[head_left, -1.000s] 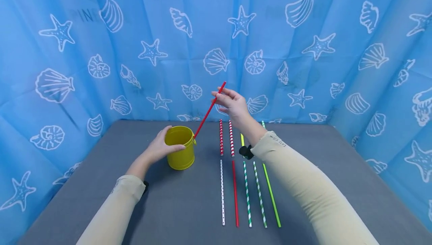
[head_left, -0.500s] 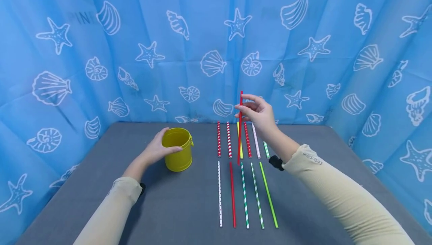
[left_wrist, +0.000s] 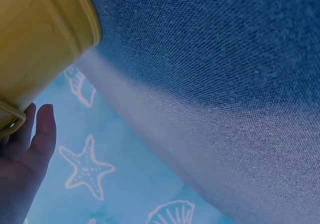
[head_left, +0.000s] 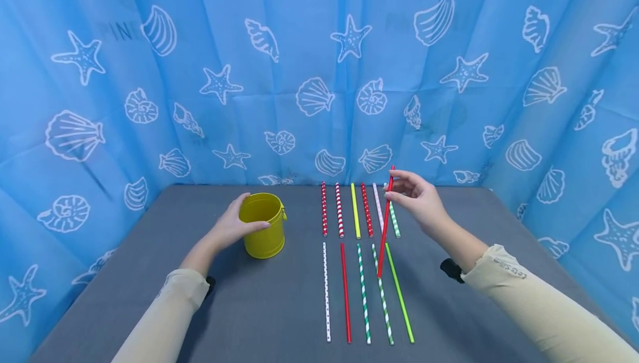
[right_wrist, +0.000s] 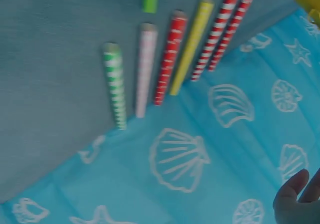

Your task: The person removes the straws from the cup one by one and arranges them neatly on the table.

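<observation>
A yellow bucket [head_left: 267,238] stands on the table's left half; in the left wrist view, the bucket [left_wrist: 45,29] fills the upper left. My left hand [head_left: 231,225] holds its left side, thumb across the front and fingers behind. My right hand [head_left: 418,199] pinches a red straw [head_left: 385,235] near its top, between thumb and fingers. That straw hangs nearly upright, slightly tilted, in front of the green-striped straw [head_left: 383,307] and the pink-and-white straw [head_left: 378,205]. In the right wrist view only part of the right hand [right_wrist: 297,201] shows, low right; the held straw is out of sight there.
Two rows of straws lie on the grey table [head_left: 279,307]. The back row includes a yellow straw [head_left: 355,210] and a red dotted straw [head_left: 324,208]. In front lie another red straw [head_left: 346,293] and a lime-green straw [head_left: 399,293]. A blue shell-patterned curtain [head_left: 299,46] hangs behind.
My right hand has carried the red straw rightward and down, from beside the bucket's rim to over the right end of the rows. The left hand stays on the bucket.
</observation>
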Available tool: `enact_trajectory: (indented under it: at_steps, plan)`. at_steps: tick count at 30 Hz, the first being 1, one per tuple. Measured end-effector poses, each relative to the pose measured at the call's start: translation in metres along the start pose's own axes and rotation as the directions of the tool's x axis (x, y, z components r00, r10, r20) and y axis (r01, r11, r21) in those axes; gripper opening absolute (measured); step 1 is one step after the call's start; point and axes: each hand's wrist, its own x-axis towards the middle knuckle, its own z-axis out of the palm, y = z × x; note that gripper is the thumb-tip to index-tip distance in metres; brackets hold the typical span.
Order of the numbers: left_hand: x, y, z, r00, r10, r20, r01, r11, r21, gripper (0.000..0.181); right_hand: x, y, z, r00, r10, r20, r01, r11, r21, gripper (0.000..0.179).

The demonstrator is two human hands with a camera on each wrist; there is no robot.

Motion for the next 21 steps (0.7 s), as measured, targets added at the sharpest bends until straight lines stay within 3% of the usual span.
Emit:
enact_trajectory:
  at_steps: [9, 14, 21]
  plan:
    - [0.001, -0.002, 0.002, 1.0, 0.013, -0.004, -0.013, 1.0, -0.004, 0.106, -0.022, 0.031, -0.022, 0.996, 0.018, 0.087, -0.013, 0.998, -0.059, 0.055]
    - [0.0, -0.002, 0.001, 1.0, 0.015, -0.006, -0.015, 1.0, 0.006, 0.106, -0.033, 0.049, -0.027, 0.986, 0.042, 0.16, -0.034, 0.998, -0.056, 0.056]
    - [-0.001, 0.0, 0.0, 1.0, 0.012, 0.003, -0.012, 1.0, -0.003, 0.106, -0.044, 0.057, -0.032, 0.967, 0.089, 0.238, -0.063, 0.992, -0.113, 0.059]
